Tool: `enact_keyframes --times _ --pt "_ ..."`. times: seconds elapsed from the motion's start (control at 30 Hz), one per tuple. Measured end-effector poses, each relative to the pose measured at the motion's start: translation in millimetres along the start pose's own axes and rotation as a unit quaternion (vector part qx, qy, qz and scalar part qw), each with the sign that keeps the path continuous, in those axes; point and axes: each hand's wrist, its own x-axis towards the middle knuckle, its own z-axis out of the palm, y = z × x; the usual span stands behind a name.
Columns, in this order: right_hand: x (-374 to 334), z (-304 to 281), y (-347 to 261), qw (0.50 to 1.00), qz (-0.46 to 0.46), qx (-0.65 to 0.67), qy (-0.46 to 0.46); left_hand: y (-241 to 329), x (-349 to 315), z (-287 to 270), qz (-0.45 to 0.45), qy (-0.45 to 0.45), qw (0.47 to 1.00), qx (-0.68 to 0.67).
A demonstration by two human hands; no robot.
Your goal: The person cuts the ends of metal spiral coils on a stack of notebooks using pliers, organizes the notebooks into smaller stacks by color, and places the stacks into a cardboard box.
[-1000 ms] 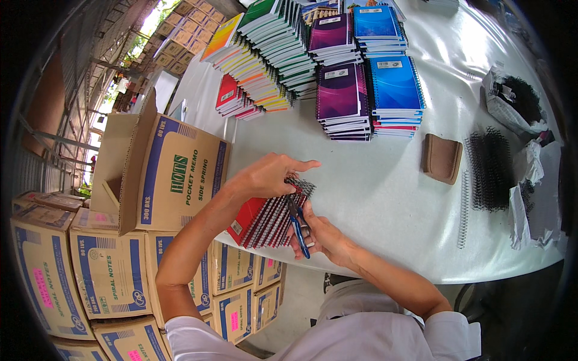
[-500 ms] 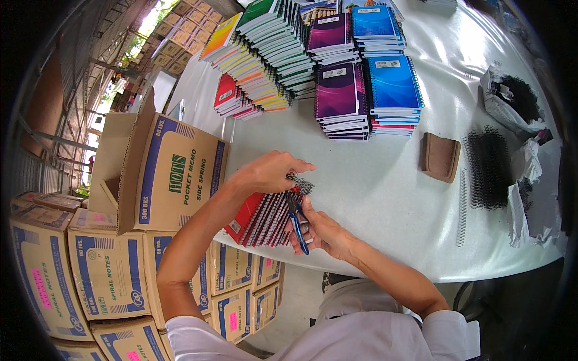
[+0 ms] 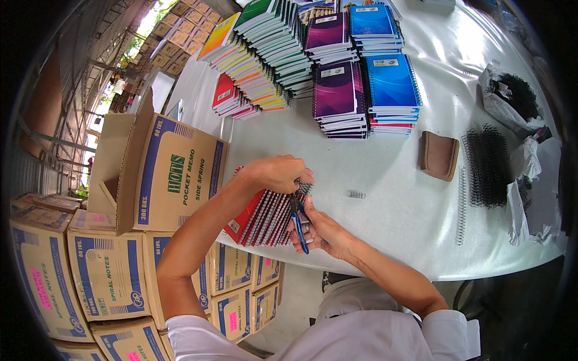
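Observation:
A stack of red spiral notebooks lies near the table's front edge, wire spines facing right. At its far end, my left hand is closed, its fingertips pinching a dark spiral wire that sticks out past the spines. My right hand grips blue-handled cutting pliers, their jaws up against the wire ends beside my left fingers. Whether the jaws are closed on wire is hidden. Right of the hands, a short piece of coil rests on the table.
Stacked notebooks in green, purple and blue stand at the back. An open carton is at left, above more cartons. A brown block, loose black coils and torn wrapping lie at right.
A short coil piece now lies on the table right of the hands. My left hand's fingers, stretched out before, have curled in on the wire ends. The pliers have hardly moved.

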Motion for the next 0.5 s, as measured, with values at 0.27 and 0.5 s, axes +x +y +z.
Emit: enact_keyframes --times 0.27,0.5 --pt "0 -4 6 1.0 0.026 -0.004 0.005 4 11 4 -0.063 -0.041 0.996 0.039" --pt "2 -9 6 0.999 0.004 0.031 -0.004 5 14 2 -0.072 -0.058 0.995 0.034"
